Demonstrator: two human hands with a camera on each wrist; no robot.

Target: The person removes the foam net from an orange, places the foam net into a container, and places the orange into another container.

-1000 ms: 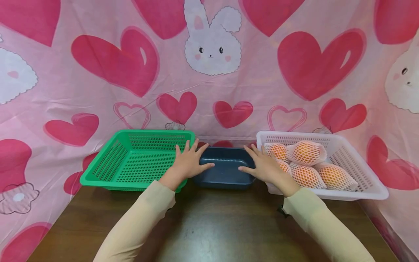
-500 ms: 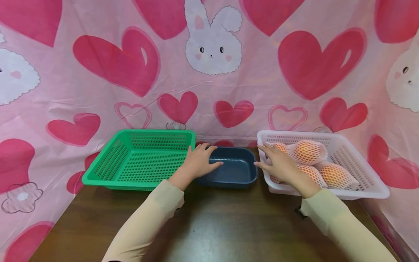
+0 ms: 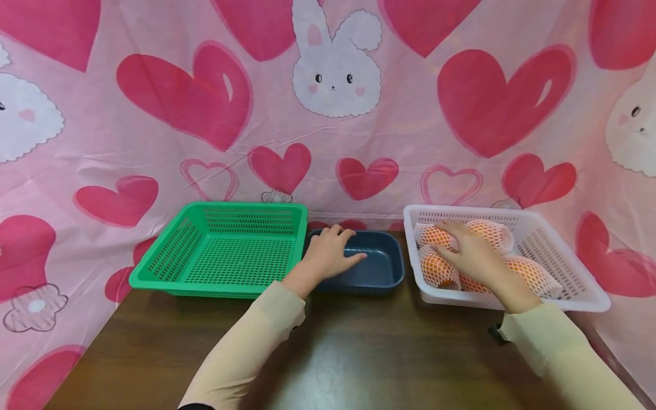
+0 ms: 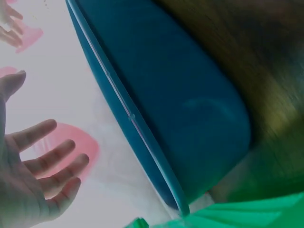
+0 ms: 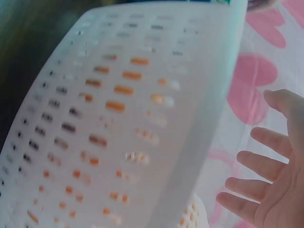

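Observation:
My right hand hovers over several round orange fruits in white foam nets, inside the white basket. In the right wrist view its fingers are spread above the basket's rim and hold nothing. My left hand is over the left part of the dark blue bin, thumb pointing right. The left wrist view has that hand's fingers loosely extended beside the bin's rim, with nothing in them. Part of the fruit is hidden beneath the right hand.
A green slotted basket stands left of the dark bin, with no fruit in it. All three containers line the back of the brown wooden table. Behind them hangs a pink cloth with hearts and rabbits.
My right hand has moved right, from the white basket's left edge to over the fruit. The left hand has shifted right, from the green basket's edge to over the dark bin.

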